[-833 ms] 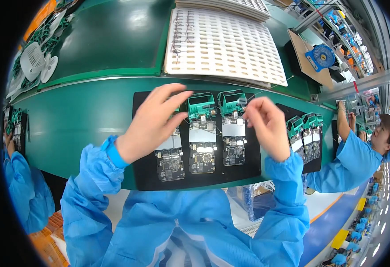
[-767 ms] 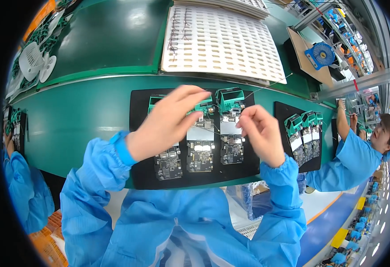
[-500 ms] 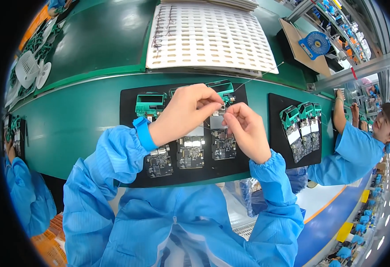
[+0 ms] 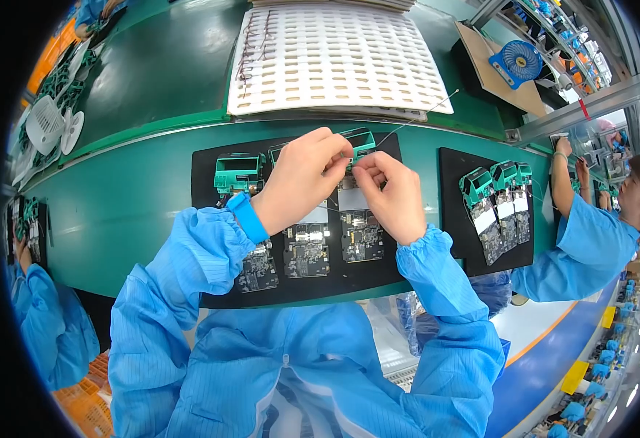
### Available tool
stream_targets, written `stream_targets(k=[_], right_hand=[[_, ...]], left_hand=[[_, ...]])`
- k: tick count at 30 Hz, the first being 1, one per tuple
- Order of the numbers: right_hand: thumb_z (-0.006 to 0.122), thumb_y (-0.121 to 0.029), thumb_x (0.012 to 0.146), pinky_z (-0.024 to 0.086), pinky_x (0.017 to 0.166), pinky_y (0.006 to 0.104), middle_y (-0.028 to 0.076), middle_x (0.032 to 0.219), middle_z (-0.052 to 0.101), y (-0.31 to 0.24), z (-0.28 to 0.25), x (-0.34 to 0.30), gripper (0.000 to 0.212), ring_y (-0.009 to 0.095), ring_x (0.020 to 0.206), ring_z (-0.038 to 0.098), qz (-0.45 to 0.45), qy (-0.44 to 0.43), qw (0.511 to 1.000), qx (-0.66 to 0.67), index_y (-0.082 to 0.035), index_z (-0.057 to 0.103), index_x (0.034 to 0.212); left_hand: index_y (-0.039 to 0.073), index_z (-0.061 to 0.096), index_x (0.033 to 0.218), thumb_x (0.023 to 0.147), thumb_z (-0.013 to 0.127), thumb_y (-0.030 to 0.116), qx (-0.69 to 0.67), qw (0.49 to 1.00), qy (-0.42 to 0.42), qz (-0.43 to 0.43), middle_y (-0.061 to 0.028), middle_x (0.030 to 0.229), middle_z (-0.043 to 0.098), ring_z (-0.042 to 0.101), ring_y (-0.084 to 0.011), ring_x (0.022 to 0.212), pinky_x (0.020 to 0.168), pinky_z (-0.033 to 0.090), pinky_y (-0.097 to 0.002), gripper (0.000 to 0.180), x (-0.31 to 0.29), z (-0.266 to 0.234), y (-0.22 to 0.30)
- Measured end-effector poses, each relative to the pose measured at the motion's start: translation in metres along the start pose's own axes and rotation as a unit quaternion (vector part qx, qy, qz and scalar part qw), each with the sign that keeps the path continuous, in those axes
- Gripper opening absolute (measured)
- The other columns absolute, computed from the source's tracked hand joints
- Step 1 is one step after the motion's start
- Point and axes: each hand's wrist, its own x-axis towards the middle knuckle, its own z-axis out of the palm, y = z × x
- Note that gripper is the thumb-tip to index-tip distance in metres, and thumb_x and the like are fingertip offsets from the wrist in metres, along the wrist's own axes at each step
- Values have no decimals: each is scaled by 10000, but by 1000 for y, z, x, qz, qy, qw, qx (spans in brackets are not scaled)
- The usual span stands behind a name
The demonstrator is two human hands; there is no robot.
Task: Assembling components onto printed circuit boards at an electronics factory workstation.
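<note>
My left hand [image 4: 302, 174] and my right hand [image 4: 391, 196] meet over the rightmost circuit board [image 4: 362, 236] on a black mat [image 4: 378, 281]. Both are closed in a pinch, fingertips close together just in front of the board's green plastic housing [image 4: 358, 139]. A thin cable [image 4: 416, 120] passes through this spot, one end stretching up to the right; the fingers cover the part they grip. To the left lie a middle board [image 4: 307, 252], partly under my left hand, and another board [image 4: 259, 271] below a green housing [image 4: 238, 174].
A second black mat [image 4: 451, 197] on the right carries several boards with green housings [image 4: 476, 186]. Behind the bench edge lies a white slotted tray [image 4: 342, 66]; a blue fan [image 4: 517, 64] stands at the back right. Co-workers [image 4: 590, 244] sit on both sides.
My right hand has shifted up and left, bringing its fingertips nearer my left fingertips and the green housing. My left hand has moved only slightly up and left.
</note>
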Motion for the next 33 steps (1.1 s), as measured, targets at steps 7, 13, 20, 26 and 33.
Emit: stream_targets(k=[7, 13, 20, 26, 33], right_hand=[[660, -55, 841, 488, 553, 302, 85, 698, 654, 2, 3, 2, 59, 162, 578, 610, 15, 1, 1000, -3, -8, 648, 875], [648, -40, 833, 480, 543, 298, 78, 685, 647, 1, 7, 2, 59, 153, 560, 595, 16, -2, 1000, -6, -9, 650, 883], [641, -32, 847, 455, 526, 280, 70, 666, 627, 4, 8, 1, 58, 114, 547, 555, 28, -13, 999, 25, 5, 643, 892], [650, -28, 853, 437, 519, 254, 29, 665, 625, 4, 10, -5, 61, 71, 560, 529, 72, -31, 996, 48, 11, 650, 899], [653, -31, 865, 433, 524, 237, 16, 672, 629, 5, 14, -1, 72, 52, 575, 520, 70, -36, 995, 61, 15, 661, 918]], left_hand=[[2, 601, 869, 789, 658, -19, 118, 988, 20, 99, -99, 791, 534, 577, -269, 733, 650, 495, -365, 101, 0, 4, 0], [-1, 645, 926, 748, 679, -15, 195, 968, -18, 155, -91, 857, 546, 572, -259, 800, 697, 498, -361, 182, -11, -4, -3], [-22, 675, 1051, 723, 658, 22, 296, 921, -11, 253, -66, 905, 569, 580, -215, 821, 727, 504, -316, 332, -19, -9, -9], [-25, 672, 1033, 752, 665, 24, 244, 936, -24, 253, -64, 889, 562, 564, -209, 801, 694, 490, -323, 286, -23, -6, -20], [-29, 661, 995, 773, 666, 30, 267, 922, -9, 279, -62, 870, 557, 560, -204, 804, 693, 481, -322, 230, -24, -10, -22]])
